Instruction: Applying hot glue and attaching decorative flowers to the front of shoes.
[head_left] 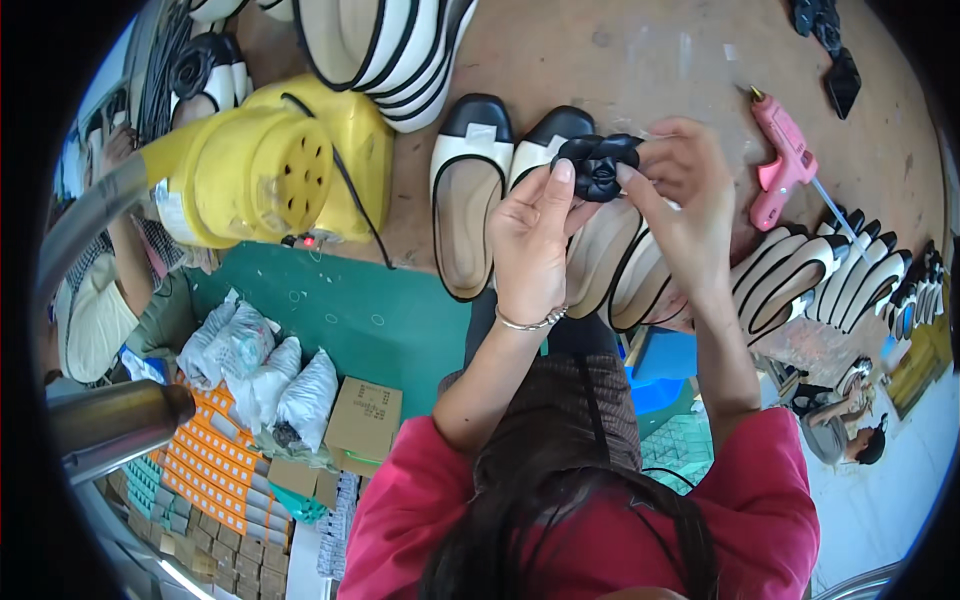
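Between my two hands, above the row of shoes, is a black fabric flower [600, 167] with layered petals. My left hand [535, 235] pinches its left edge between thumb and fingers. With thumb and bent fingers, my right hand [690, 200] grips its right side. Just left of the flower lies a cream flat shoe [466, 195] with a black toe and black trim. A second flat shoe [550, 140] of the same kind sits partly behind my left hand. More cream shoes [610, 260] lie under my hands, partly covered.
A pink glue gun [780, 160] lies on the brown table [600, 50], right of my hands. Rows of shoes [790, 280] extend along the right edge. A yellow machine [270, 170] stands at left. White sacks [245, 350] and a cardboard box [362, 425] rest on the green floor. Other people sit nearby.
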